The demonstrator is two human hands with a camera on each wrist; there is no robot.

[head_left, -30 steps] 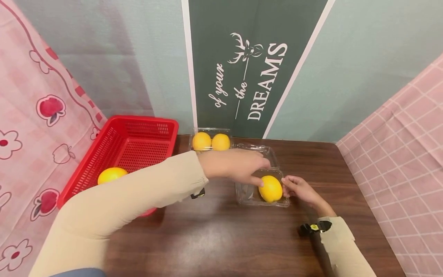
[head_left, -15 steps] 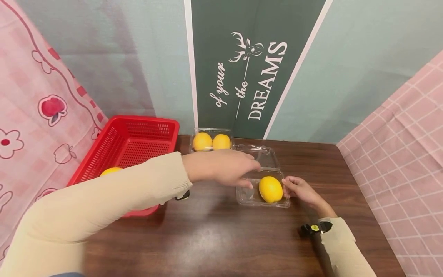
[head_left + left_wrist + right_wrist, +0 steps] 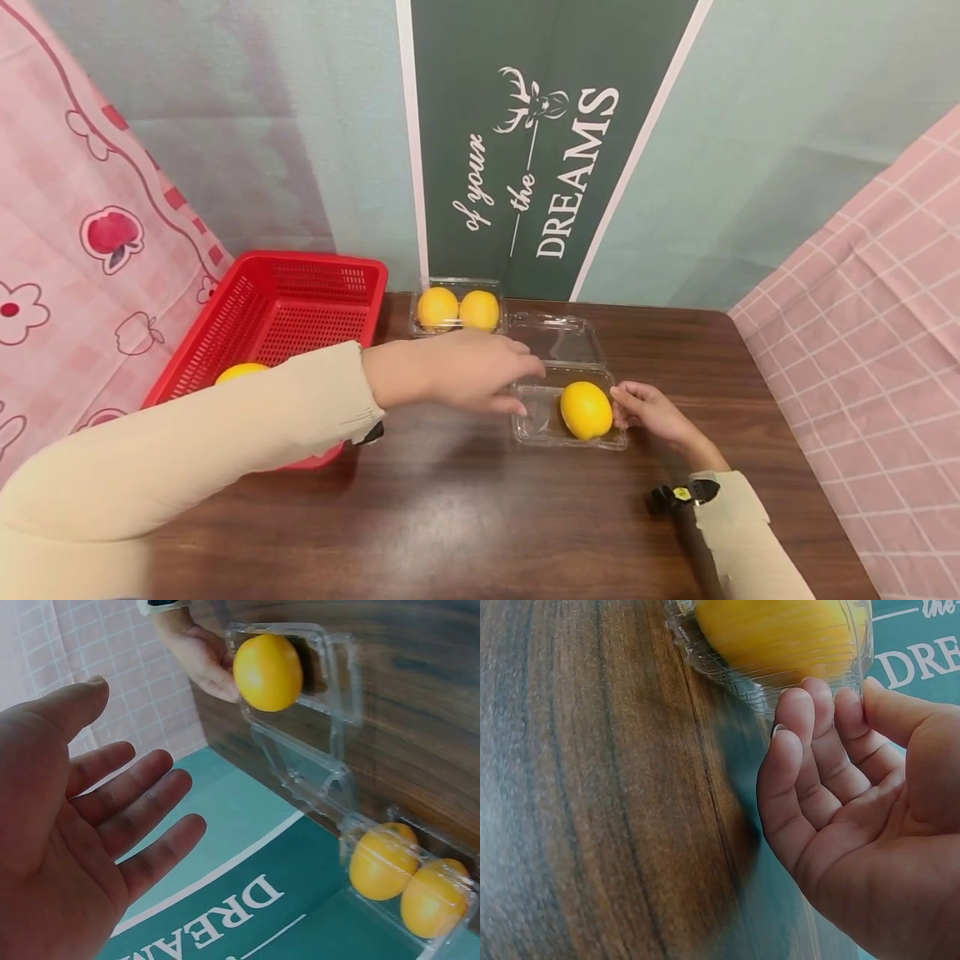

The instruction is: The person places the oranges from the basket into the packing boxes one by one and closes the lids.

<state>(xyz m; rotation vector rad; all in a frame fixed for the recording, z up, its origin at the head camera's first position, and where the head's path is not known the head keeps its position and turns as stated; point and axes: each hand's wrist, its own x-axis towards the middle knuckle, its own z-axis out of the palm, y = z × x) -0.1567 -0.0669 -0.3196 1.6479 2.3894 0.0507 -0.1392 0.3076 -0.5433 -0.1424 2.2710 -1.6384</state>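
One yellow-orange fruit (image 3: pixel 587 410), round and smooth, sits in the right half of an open clear plastic clamshell box (image 3: pixel 536 428). The box's lid (image 3: pixel 558 340) lies folded back toward the wall. My right hand (image 3: pixel 654 414) pinches the box's right rim between thumb and fingers, which the right wrist view shows close beside the fruit (image 3: pixel 780 637). Over the box's left edge hovers my left hand (image 3: pixel 465 371). In the left wrist view that hand (image 3: pixel 97 810) holds nothing, its fingers spread and relaxed.
A second clear box (image 3: pixel 457 287) with two such fruits stands against the back wall. At left, a red plastic basket (image 3: pixel 315 325) contains another fruit (image 3: pixel 242 372), partly hidden by my left sleeve. Brown wooden table (image 3: pixel 450 517) lies beneath everything.
My left hand has let go of the fruit in the open box and drawn back leftward. My right hand stays at the box's rim.
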